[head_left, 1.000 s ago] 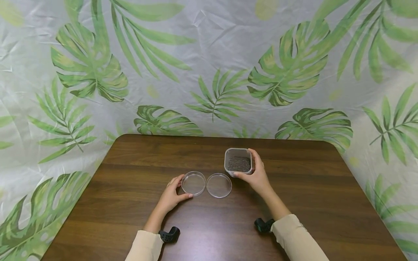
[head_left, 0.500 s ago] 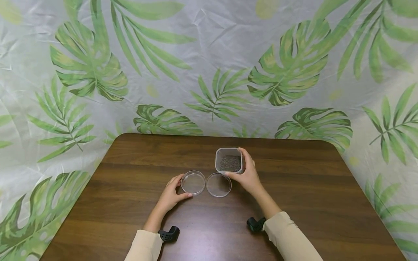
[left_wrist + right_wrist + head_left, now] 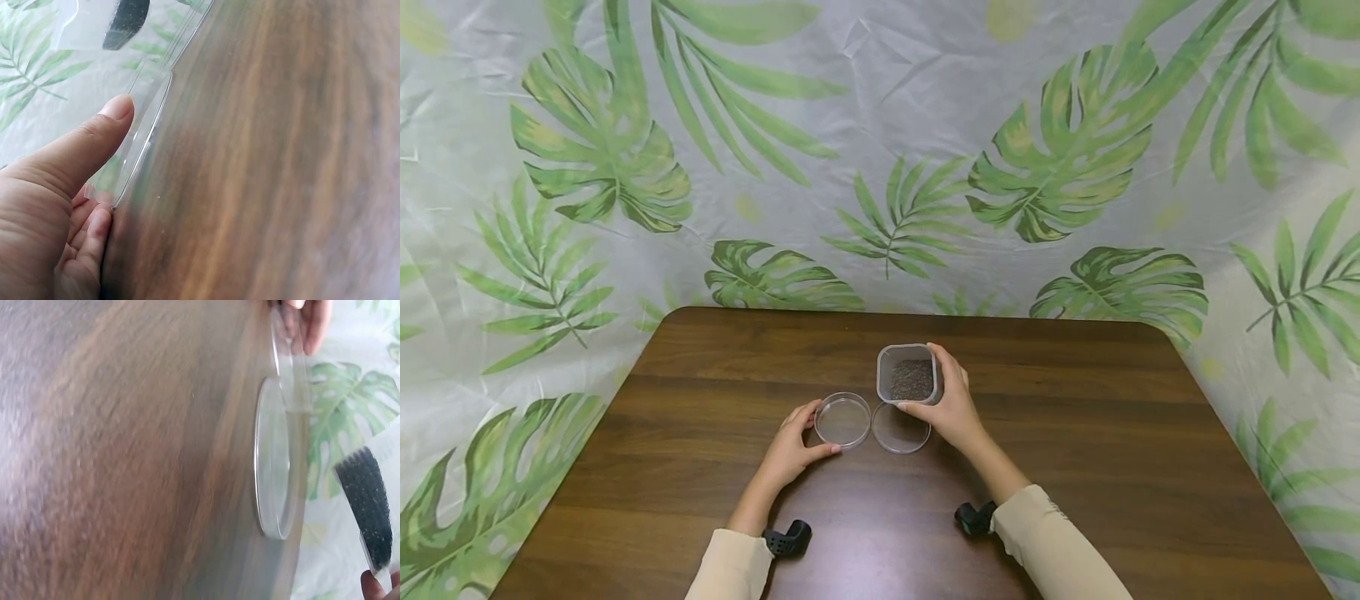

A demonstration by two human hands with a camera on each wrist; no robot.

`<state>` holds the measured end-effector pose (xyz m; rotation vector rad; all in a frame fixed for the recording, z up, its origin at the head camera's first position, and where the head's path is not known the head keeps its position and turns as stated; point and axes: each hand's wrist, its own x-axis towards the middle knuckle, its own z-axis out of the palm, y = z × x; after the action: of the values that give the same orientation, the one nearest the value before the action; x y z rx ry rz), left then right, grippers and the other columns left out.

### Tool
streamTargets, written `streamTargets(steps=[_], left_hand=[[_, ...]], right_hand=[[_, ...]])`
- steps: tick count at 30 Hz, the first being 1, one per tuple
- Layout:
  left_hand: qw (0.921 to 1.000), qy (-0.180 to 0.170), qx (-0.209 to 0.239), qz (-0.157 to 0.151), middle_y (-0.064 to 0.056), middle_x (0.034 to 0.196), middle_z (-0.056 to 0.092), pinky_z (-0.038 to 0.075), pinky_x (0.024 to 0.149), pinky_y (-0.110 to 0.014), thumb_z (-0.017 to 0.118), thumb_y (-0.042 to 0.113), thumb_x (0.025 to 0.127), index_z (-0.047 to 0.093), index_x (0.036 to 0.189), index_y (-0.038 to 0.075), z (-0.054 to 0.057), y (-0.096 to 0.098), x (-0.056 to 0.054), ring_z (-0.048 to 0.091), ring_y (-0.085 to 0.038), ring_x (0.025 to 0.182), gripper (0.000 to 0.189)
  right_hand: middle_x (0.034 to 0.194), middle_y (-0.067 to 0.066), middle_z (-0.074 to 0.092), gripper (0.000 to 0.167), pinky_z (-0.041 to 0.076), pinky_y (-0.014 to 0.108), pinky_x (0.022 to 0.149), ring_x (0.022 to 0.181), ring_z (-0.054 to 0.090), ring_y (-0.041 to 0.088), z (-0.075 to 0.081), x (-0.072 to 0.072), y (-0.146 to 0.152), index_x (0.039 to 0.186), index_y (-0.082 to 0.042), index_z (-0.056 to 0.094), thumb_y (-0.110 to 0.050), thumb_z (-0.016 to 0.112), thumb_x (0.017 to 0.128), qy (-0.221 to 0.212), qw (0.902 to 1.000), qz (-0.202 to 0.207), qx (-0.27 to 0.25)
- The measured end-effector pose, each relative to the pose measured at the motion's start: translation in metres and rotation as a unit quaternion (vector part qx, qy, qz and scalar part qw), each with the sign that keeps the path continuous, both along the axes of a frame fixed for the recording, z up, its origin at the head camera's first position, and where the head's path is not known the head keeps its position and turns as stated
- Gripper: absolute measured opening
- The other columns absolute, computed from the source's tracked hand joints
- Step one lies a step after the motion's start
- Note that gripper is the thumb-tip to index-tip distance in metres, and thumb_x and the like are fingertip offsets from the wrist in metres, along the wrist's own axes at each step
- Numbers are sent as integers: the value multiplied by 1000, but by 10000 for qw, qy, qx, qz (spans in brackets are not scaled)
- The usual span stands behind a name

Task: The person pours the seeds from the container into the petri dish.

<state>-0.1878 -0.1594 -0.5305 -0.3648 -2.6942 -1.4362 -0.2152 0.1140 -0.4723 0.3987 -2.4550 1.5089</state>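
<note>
The tub (image 3: pixel 887 363) hides the right dish's (image 3: pixel 901 433) rim toward the desk's (image 3: pixel 1150 458) far edge; its dark grains (image 3: pixel 912 381) are too small to identify. The head view cuts off the desk's near side and both sleeves (image 3: pixel 733 565). Both wrist views crop the tub and blur the desk; the right hand (image 3: pixel 951 408) is mostly outside its own.

Your head camera faced forward and down from above the wood-grain table (image 3: pixel 1075 433), far enough back to cover your left hand (image 3: pixel 787 450), your right hand (image 3: pixel 953 410) and the leaf-print backdrop (image 3: pixel 917 117). Your left wrist camera (image 3: pixel 789 539) and right wrist camera (image 3: pixel 974 518) looked in close and low across the tabletop, their pictures rolled sideways in opposite directions. Both wrist views shared your left hand, the left petri dish (image 3: pixel 842 422) and the right petri dish (image 3: pixel 904 435).
</note>
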Motion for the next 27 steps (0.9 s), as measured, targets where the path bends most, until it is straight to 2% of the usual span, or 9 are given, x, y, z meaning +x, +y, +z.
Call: streamTargets(steps=[13,27], left_hand=[[10000,-74,31,25,-14,124,46,38,92,-41,81,26,63,43,131,2,0,0,1,51,-29,105,82],[10000,-6,-24,37,-14,124,47,39,91,-41,81,28,64,43,131,3,-1,0,0,52,-29,104,81]], right_hand=[[139,-1,31,96,25,50,98,127,19,25,-1,3,-15,138,-19,31,-30,84,59,320,9982,56,501],[137,-1,34,95,19,47,99,122,24,26,-1,-1,-28,136,-19,33,-28,85,57,654,9944,109,826]])
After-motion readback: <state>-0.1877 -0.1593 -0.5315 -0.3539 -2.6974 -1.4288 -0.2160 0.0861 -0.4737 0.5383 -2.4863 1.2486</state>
